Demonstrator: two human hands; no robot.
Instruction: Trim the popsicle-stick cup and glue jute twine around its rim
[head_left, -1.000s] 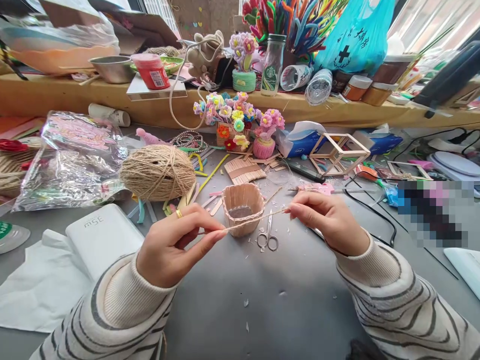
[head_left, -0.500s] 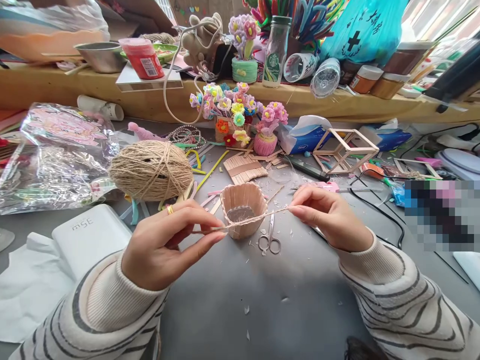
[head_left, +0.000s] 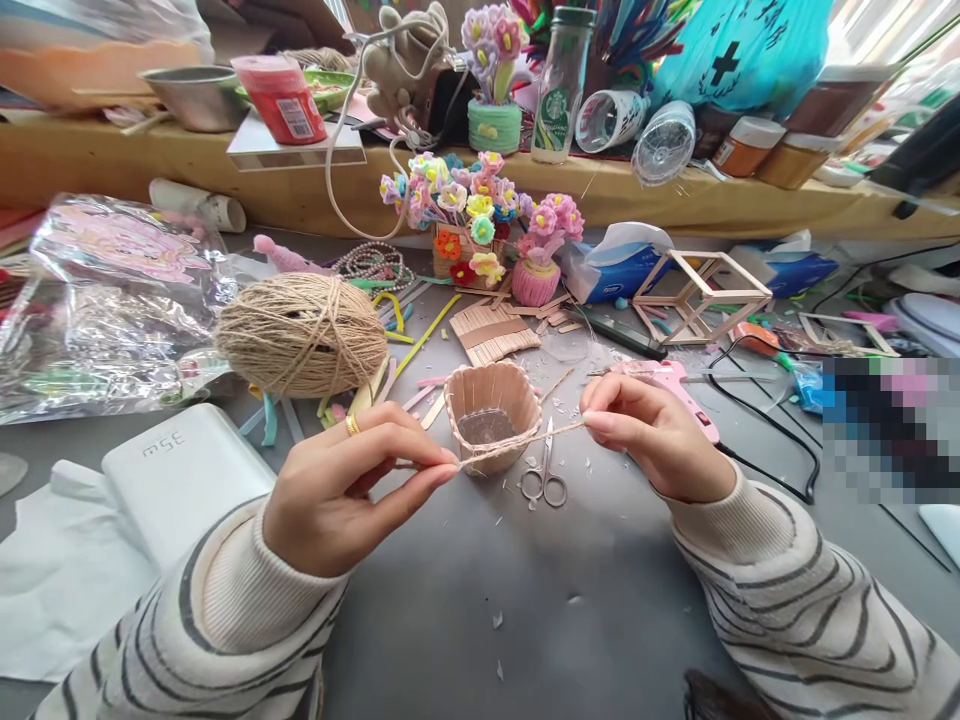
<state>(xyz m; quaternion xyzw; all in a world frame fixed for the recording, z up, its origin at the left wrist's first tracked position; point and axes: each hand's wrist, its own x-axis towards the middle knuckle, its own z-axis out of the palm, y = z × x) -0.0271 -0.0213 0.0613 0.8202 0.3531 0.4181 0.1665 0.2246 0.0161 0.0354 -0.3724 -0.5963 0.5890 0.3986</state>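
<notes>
Stretched between my two hands is a thin piece of twine (head_left: 525,440). My left hand (head_left: 352,490) pinches its left end between thumb and fingertips, and my right hand (head_left: 656,430) pinches the other end. Behind the twine stands a small basket (head_left: 480,405) made of wooden craft sticks, open at the top, with a braided-looking rim. Small scissors (head_left: 545,485) lie on the table just right of the basket, handles toward me. A large ball of twine (head_left: 300,335) sits beyond my left hand. Near my right hand lies a pink glue gun (head_left: 679,390).
Craft sticks in a bundle (head_left: 491,335) lie behind the basket. Farther back are fluffy flowers (head_left: 457,205), a stick frame (head_left: 701,295) and tissue packs (head_left: 619,270). A white power bank (head_left: 184,480) lies left, a black cable (head_left: 795,455) right. Scraps dot the grey table (head_left: 525,610).
My left hand's thumb and fingertips have closed together more on the twine. The view has shifted slightly, and more of the glue gun shows behind my right hand. The twine stays stretched.
</notes>
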